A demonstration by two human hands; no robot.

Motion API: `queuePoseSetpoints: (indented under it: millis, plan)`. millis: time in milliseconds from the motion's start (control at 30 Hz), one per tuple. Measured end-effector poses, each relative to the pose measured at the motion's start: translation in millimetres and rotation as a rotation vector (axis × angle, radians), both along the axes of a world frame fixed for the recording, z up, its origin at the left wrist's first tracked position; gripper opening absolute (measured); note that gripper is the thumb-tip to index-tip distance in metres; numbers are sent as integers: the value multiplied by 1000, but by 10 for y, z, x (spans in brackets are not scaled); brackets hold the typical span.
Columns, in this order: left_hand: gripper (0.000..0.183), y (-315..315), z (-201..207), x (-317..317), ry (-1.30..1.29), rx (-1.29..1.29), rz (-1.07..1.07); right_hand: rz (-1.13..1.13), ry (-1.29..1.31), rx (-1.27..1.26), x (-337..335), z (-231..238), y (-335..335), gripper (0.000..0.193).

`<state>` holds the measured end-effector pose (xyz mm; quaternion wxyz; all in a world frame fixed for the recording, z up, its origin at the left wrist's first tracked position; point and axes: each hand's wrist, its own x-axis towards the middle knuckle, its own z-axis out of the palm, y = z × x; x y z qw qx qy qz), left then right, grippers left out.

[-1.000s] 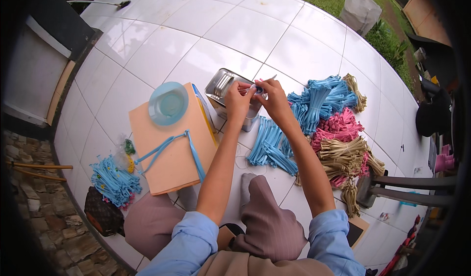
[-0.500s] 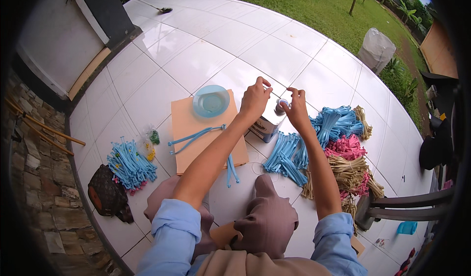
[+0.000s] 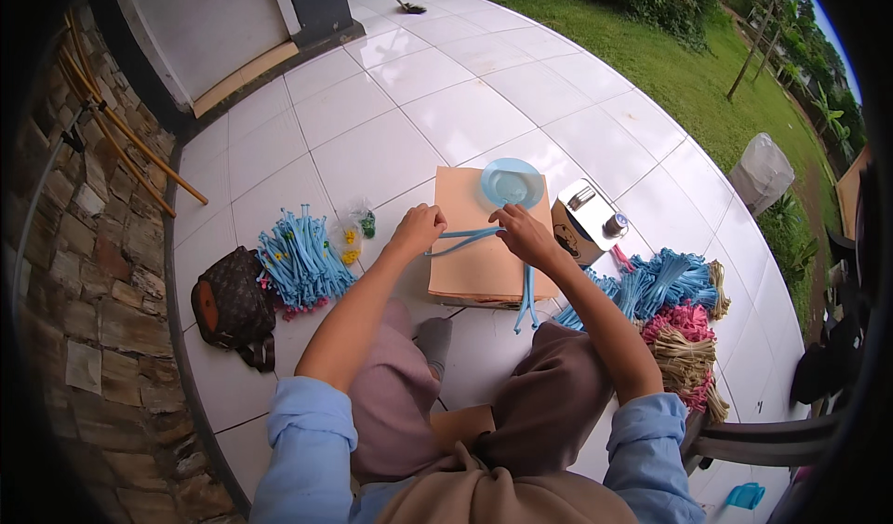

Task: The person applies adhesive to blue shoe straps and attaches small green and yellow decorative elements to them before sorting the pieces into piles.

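Both my hands are over a tan cardboard sheet [image 3: 465, 277] on the floor in front of my legs. Two blue straps [image 3: 470, 235] stretch across it between my hands. My right hand [image 3: 526, 234] is closed with its fingertips pinched at the straps' right end. My left hand [image 3: 417, 231] is closed at their left end, thumb and fingers pressed together; what it holds, if anything, is too small to see. More blue straps [image 3: 527, 301] hang over the cardboard's near right edge. A translucent blue bowl [image 3: 512, 185] sits on its far right corner.
Right of the cardboard stands a white-topped box [image 3: 579, 224] with a small jar [image 3: 615, 225] on it. Bundles of blue straps [image 3: 674, 282], pink straps [image 3: 684, 317] and beige straps [image 3: 684, 356] lie farther right. A blue strap pile [image 3: 302, 259] and a brown bag [image 3: 233, 296] are left.
Both hands have come back from the jar on the box to the straps on the cardboard. The view has swung, shifting the scene to the right.
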<state>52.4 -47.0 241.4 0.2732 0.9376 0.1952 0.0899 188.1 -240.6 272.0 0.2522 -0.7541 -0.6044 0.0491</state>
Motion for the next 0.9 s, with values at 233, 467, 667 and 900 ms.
queuePoseSetpoints:
  millis: [233, 467, 667, 900]
  plan:
    - [13, -106, -144, 238, 193, 104, -206, 101, -261, 35, 92, -326, 25, 26]
    - [13, -176, 172, 380, 288, -154, -202, 40, -208, 18, 134, -362, -66, 40]
    - [10, -418, 814, 362, -241, 169, -491, -240, 798, 283, 241, -35, -428, 42]
    - [17, -732, 1263, 374, -378, 287, -594, -105, 893, 272, 44, 349, -742, 31]
